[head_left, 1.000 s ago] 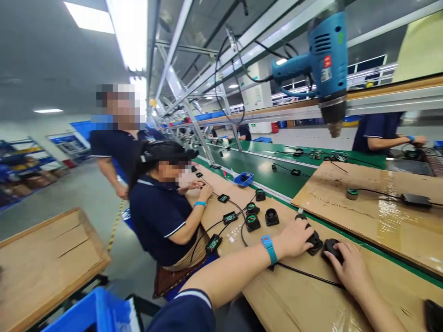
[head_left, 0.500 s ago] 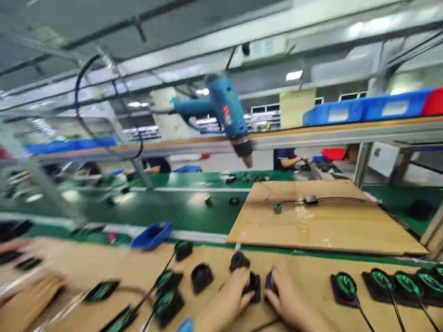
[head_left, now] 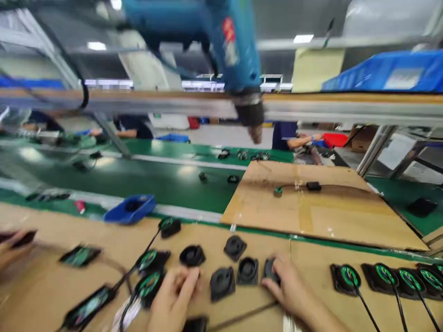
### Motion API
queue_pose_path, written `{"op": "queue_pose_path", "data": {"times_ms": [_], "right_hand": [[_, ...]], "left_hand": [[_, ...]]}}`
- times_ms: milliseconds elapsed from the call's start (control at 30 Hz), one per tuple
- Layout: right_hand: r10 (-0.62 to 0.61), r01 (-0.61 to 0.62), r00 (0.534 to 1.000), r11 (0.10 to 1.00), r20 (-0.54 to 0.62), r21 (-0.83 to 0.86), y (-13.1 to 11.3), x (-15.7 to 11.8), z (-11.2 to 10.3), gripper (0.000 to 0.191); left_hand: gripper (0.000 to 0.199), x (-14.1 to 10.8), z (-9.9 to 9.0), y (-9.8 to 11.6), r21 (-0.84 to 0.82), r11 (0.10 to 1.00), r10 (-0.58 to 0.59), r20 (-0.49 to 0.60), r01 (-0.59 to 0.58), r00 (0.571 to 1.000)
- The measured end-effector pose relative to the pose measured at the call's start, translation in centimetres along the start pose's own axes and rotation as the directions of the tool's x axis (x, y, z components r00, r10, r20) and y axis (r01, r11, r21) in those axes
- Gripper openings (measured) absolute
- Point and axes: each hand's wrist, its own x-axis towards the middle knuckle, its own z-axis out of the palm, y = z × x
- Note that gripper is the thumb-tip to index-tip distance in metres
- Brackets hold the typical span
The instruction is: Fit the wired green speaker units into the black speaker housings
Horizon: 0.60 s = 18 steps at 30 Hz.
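My right hand is closed round the edge of a black square housing, which lies on the cardboard. Left of it are a black housing with a round recess, another black square housing and a smaller one behind. My left hand has its fingers curled together; what they hold, if anything, is hidden. Beside it lies a black housing with a round green circuit board, with a dark cable. A round black housing sits just beyond its fingertips.
A blue heat gun hangs overhead, nozzle down. Several wired housings with green boards line the right side. A blue scoop-shaped bin stands at the back left. At far left, another person's hand holds a dark flat piece.
My left hand has moved left, away from the middle housings, which now show uncovered. The right hand stays at its housing. The camera view has shifted and the heat gun looks larger.
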Motion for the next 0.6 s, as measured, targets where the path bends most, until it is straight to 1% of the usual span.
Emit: {"op": "queue_pose_path", "data": {"times_ms": [33,67,100,133,167,233,300,400,467,500,600], "right_hand": [[-0.018,0.018,1.000,1.000,-0.007,-0.008,-0.3,-0.1,-0.6,0.016],[-0.032,0.032,0.999,0.999,-0.002,-0.024,-0.6,-0.1,-1.2,0.017],[-0.045,0.045,0.999,0.998,0.009,-0.045,-0.7,0.0,-1.5,0.020],[-0.052,0.053,0.998,0.996,0.023,-0.068,-0.7,0.2,-1.8,0.021],[-0.056,0.059,0.998,0.994,0.035,-0.091,-0.7,0.4,-1.9,0.022],[-0.066,0.072,0.996,0.989,0.052,-0.126,-0.6,0.5,-1.9,0.022],[-0.076,0.083,0.996,0.985,0.050,-0.149,-0.3,0.4,-1.8,0.025],[-0.103,0.104,0.995,0.980,0.017,-0.167,0.2,0.3,-1.6,0.029],[-0.115,0.114,0.993,0.979,0.005,-0.169,0.4,0.4,-1.6,0.031],[-0.115,0.116,0.993,0.979,0.011,-0.166,0.5,0.4,-1.6,0.032],[-0.111,0.120,0.992,0.980,0.067,-0.157,0.7,0.5,-1.9,0.032]], "left_hand": [[0.041,-0.3,-0.4,0.3,-0.090,0.995,-0.048,-0.025,0.046,0.999],[0.043,-0.5,-0.7,0.5,-0.133,0.988,-0.082,-0.008,0.080,0.997],[0.046,-0.7,-0.9,0.5,-0.127,0.988,-0.094,0.004,0.094,0.996],[0.046,-0.8,-1.0,0.6,-0.085,0.993,-0.084,0.029,0.087,0.996],[0.045,-1.1,-1.0,0.6,-0.005,0.998,-0.054,0.063,0.055,0.997],[0.040,-1.5,-0.8,0.7,0.195,0.979,0.034,0.130,-0.059,0.991],[0.032,-1.9,-0.4,1.2,0.377,0.911,0.095,0.204,-0.168,0.974],[0.024,-1.7,0.3,2.3,0.572,0.781,0.084,0.303,-0.251,0.949],[0.021,-1.3,0.7,3.2,0.647,0.703,0.049,0.368,-0.294,0.928],[0.020,-1.0,0.8,3.6,0.663,0.678,0.030,0.406,-0.317,0.913],[0.023,-0.5,1.1,4.4,0.652,0.658,-0.029,0.522,-0.377,0.852]]}}
